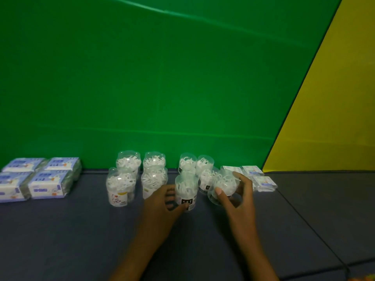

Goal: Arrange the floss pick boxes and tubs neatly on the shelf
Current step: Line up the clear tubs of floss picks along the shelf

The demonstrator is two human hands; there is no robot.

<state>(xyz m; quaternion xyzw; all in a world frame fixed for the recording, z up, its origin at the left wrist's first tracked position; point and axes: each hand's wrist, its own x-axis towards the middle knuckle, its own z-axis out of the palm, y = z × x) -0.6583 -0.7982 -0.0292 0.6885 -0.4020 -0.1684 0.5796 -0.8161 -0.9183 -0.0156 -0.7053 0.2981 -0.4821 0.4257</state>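
Two hands work among clear tubs of white floss picks on a dark blue-grey shelf surface, seen from the head camera. The left hand curls its fingers and thumb round an upright tub with a black label, which stands on the surface in front of the other tubs. The right hand grasps a second tub, tilted toward the camera and lifted just off the surface, thumb on its near side and fingers behind. Four tubs stand in a two-by-two block to the left, with three more crowded just behind the hands. Blue-and-white floss pick boxes lie grouped at far left; smaller boxes sit at right. A green backdrop rises behind, a yellow panel beside it.
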